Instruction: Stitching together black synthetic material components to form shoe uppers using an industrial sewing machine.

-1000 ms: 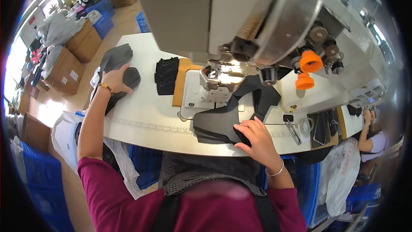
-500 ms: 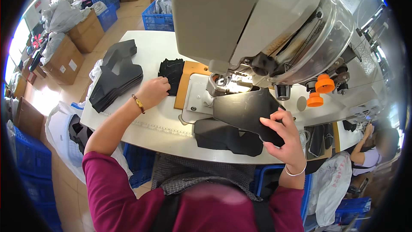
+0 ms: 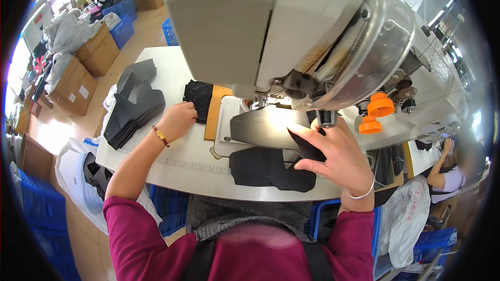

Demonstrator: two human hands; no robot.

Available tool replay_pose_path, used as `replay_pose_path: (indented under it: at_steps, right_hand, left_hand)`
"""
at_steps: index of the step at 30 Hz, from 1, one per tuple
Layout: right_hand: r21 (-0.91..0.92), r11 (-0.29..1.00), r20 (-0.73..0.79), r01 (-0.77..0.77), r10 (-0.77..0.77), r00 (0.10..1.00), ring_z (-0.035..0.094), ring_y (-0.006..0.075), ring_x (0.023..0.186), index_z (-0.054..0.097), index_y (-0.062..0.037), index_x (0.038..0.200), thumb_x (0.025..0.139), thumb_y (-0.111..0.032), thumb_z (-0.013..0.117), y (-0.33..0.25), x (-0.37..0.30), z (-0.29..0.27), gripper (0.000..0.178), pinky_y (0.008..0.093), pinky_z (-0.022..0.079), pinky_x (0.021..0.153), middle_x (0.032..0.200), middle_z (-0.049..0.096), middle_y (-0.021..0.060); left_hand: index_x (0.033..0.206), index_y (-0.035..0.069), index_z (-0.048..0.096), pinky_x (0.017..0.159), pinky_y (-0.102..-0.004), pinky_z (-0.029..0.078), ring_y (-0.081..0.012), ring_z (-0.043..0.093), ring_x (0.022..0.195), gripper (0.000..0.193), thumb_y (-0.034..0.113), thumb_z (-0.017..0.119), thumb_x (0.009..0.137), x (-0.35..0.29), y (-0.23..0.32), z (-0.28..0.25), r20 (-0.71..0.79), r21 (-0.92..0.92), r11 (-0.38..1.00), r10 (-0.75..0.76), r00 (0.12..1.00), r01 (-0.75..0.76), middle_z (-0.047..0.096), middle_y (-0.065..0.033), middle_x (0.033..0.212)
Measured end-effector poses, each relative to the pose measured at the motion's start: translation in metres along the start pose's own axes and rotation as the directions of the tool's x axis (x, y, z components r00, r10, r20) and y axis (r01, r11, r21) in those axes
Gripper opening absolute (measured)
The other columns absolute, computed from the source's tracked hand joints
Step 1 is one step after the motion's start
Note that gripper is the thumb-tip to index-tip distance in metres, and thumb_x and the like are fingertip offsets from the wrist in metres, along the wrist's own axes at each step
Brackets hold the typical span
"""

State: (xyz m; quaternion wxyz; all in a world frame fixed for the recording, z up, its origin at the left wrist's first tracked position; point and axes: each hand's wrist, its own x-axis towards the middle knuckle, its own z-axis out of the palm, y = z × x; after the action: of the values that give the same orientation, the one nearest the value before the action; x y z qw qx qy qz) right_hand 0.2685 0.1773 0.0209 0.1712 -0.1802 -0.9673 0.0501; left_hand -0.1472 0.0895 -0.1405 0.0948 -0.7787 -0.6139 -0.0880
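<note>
Cartons [image 3: 75, 91], blue crates [image 3: 44, 203] and pale bags [image 3: 65, 34] stand about a bright workroom with a tiled floor [image 3: 86, 229]; another person [image 3: 448, 177] works off to the right. A white surface [image 3: 169, 60] curves across the middle. Over it looms a big grey-white sewing machine [image 3: 219, 26], whose housing masks part of the view beneath its head. Toward the left end lies a thick stack of dark cut panels [image 3: 133, 106]. One dark grey panel [image 3: 260, 125] sits under the machine head, partly over the metal plate [image 3: 223, 127]; a black panel [image 3: 260, 166] rests just nearer the person.

At its narrow end, the right hand [image 3: 344, 153] reaches over the dark grey panel, thumb spread apart from the index finger. The left hand [image 3: 177, 119] has its fingers bent and close together beside a small pile of black pieces [image 3: 198, 96]. With some fingertips hidden on both hands, I can't tell whether either is clamped on anything.

To do this well, I'd hold the panel flat with light, even pressure, steer it from its narrow end, and leave the fingers clear of the machine head; at the pile, a light pinch on one piece would suit better than a broad grab.
</note>
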Motion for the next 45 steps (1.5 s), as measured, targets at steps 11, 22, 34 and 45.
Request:
replay_pose_path:
  at_steps: [11,22,34,45]
  right_hand:
    - [0.135,0.99,0.024,-0.042,0.039,0.999,0.047,0.0411,0.131,0.07,-0.0214,0.132,0.083,-0.061,0.071,0.012,0.008,0.022,0.063,0.049,0.037,0.112,0.138,0.058,0.0153]
    - [0.137,0.991,-0.063,0.006,0.003,0.998,0.057,0.039,0.119,0.073,-0.0154,0.128,0.083,-0.046,0.08,0.009,0.008,0.018,0.054,0.0445,0.046,0.101,0.131,0.062,0.019]
    - [0.157,0.986,-0.054,-0.047,0.056,0.997,0.061,0.0374,0.112,0.073,-0.0158,0.127,0.08,-0.045,0.082,0.011,0.005,0.025,0.056,0.0444,0.047,0.098,0.126,0.067,0.0131]
    - [0.207,0.976,-0.087,-0.063,0.083,0.993,0.062,0.0364,0.109,0.069,-0.0188,0.133,0.079,-0.034,0.086,0.004,0.007,0.026,0.059,0.0433,0.047,0.099,0.121,0.067,0.0139]
  left_hand:
    - [0.089,-0.002,0.07,0.077,-0.0358,0.056,-0.0285,0.07,0.082,0.011,0.002,0.071,0.079,0.015,0.005,-0.044,-0.18,-0.438,0.833,-0.449,0.875,0.337,0.071,-0.0145,0.089]
    - [0.093,0.0,0.071,0.071,-0.0374,0.055,-0.0247,0.067,0.083,0.025,-0.002,0.072,0.068,0.049,0.143,-0.129,-0.588,0.002,0.967,0.206,0.782,-0.253,0.067,-0.0077,0.093]
    - [0.098,0.008,0.076,0.079,-0.0382,0.054,-0.0293,0.064,0.092,0.023,0.012,0.085,0.077,0.042,0.13,-0.134,-0.364,-0.403,0.895,0.036,0.931,-0.192,0.068,-0.0123,0.116]
    - [0.1,0.008,0.076,0.093,-0.0424,0.056,-0.0328,0.065,0.11,0.024,0.013,0.084,0.078,0.039,0.131,-0.135,-0.361,-0.456,0.868,0.021,0.932,-0.197,0.068,-0.0103,0.117]
